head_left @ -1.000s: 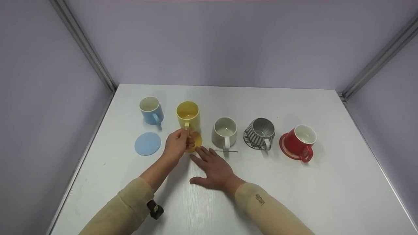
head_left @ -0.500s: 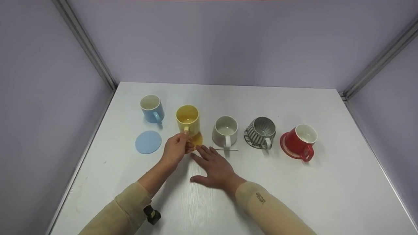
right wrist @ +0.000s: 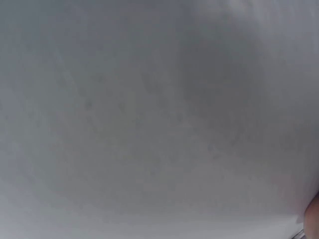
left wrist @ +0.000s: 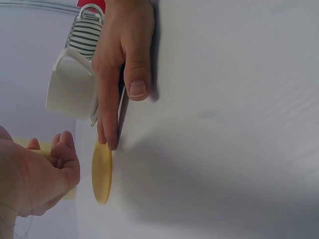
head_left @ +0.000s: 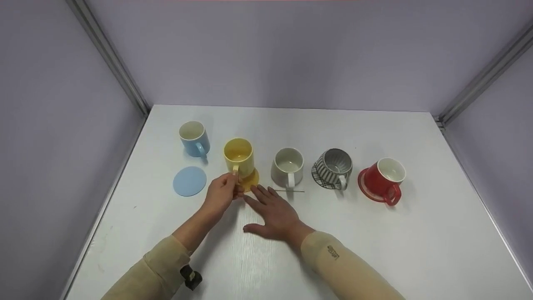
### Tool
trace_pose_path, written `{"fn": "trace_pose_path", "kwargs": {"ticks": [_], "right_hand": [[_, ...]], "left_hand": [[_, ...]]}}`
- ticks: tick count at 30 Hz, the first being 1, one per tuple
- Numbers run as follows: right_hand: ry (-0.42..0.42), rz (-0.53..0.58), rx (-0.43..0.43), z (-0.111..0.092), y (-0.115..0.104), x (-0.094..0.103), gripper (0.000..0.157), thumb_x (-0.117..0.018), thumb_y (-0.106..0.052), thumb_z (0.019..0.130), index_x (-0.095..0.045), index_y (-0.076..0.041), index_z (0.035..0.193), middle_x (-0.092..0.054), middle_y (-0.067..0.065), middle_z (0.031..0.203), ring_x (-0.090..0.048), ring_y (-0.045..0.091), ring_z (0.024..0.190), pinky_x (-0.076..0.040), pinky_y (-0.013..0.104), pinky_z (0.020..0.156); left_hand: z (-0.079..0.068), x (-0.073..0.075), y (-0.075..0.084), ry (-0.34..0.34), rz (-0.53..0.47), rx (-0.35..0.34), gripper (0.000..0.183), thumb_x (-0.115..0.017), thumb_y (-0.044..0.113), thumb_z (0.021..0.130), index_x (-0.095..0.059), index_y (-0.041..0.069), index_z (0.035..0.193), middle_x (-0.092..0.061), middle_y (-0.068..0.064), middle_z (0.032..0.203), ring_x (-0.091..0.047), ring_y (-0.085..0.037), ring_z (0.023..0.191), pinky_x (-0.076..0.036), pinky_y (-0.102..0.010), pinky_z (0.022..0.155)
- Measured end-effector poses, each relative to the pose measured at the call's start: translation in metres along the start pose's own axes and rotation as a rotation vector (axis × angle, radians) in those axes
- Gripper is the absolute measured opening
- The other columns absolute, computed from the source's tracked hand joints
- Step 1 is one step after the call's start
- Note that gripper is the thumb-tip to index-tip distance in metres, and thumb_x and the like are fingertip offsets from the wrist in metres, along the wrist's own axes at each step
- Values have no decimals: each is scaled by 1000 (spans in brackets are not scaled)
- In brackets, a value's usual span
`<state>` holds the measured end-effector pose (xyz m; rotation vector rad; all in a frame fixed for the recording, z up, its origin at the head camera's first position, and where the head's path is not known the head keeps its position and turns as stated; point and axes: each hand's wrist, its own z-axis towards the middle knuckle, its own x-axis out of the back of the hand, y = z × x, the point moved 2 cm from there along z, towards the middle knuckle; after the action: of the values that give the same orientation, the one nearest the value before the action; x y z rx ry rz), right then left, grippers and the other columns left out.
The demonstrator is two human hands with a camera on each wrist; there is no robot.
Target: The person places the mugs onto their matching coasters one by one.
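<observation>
My left hand [head_left: 220, 192] pinches the handle of a yellow mug [head_left: 245, 166], which stands upright over the far left part of a yellow round coaster [head_left: 251, 180]. In the left wrist view, the left hand [left wrist: 42, 174] hides most of that mug, and the yellow coaster [left wrist: 102, 174] lies beside it. Whether mug and coaster touch, I cannot tell. My right hand [head_left: 275, 214] lies palm down with straight, spread fingers, its fingertips at the coaster's near right edge. Only a sliver of the right hand [right wrist: 312, 219] shows in the right wrist view.
Left are a light blue mug [head_left: 195, 143] and a blue round coaster [head_left: 190, 181]. Right of the yellow mug stand a white mug [head_left: 286, 173] by a thin line-like edge [head_left: 293, 191], a striped grey mug [head_left: 331, 170] on a wire coaster, and a red mug [head_left: 377, 183] on a red coaster.
My left hand has drawn the yellow mug towards me, over part of the yellow coaster. The right hand has stayed in place at the coaster's edge.
</observation>
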<state>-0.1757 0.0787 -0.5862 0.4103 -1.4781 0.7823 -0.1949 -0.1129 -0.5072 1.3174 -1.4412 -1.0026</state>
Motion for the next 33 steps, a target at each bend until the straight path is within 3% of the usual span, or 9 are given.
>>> {"fn": "trace_pose_path", "kwargs": {"ticks": [11, 26, 33], "right_hand": [[15, 15, 13, 0, 1, 0, 91, -38, -80, 100, -36, -19, 167, -24, 12, 174, -20, 28, 161, -16, 45, 130], [23, 19, 12, 0, 0, 1, 91, -41, -79, 100, -36, -19, 167, -25, 12, 174, -20, 27, 161, -15, 45, 130], [9, 3, 4, 0, 1, 0, 91, -37, -81, 100, -34, -20, 168, -24, 10, 174, -19, 25, 161, -15, 44, 130]], "left_hand": [[0, -1, -7, 4, -63, 11, 39, -45, 26, 115, -64, -7, 105, -65, -16, 92, -64, -20, 79, -58, -36, 79], [0, -1, -11, -29, -32, 24, 40, -44, 30, 116, -64, -2, 103, -62, -11, 86, -56, -22, 80, -48, -35, 74], [2, -2, -13, -1, -55, 42, 37, -48, 26, 115, -65, -2, 99, -63, -10, 83, -58, -20, 76, -50, -31, 71]]}}
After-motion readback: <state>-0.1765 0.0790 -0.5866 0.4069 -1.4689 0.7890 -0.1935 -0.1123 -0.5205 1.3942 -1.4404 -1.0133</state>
